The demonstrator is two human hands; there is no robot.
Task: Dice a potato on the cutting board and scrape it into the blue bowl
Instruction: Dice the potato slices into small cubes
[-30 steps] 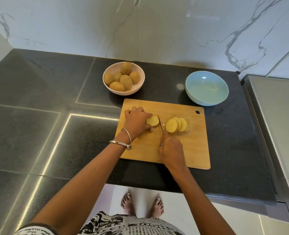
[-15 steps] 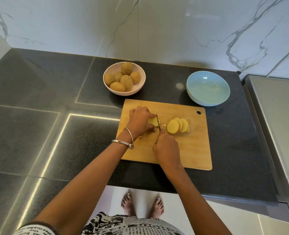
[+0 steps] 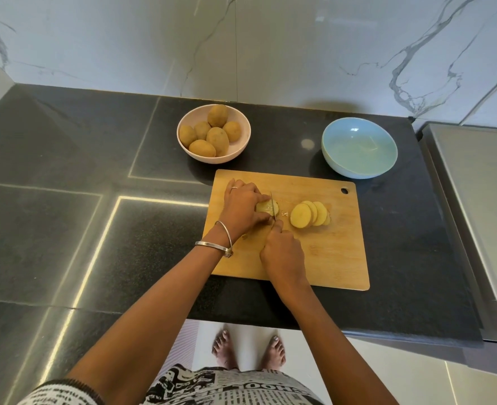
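Wooden cutting board (image 3: 329, 258), left hand (image 3: 243, 207) fingers curled over potato (image 3: 266, 206), right hand (image 3: 282, 252) gripping knife (image 3: 273, 206) beside them

Your left hand (image 3: 246, 207) pins the yellow potato stub (image 3: 266, 206); your right hand (image 3: 282, 252) holds the thin steel knife (image 3: 273, 206) against it, pale round slices (image 3: 310, 214) just right.

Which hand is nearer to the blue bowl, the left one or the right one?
Right. The right hand holds the knife at the board's middle, below and left of the blue bowl. The left hand grips the potato piece further left.
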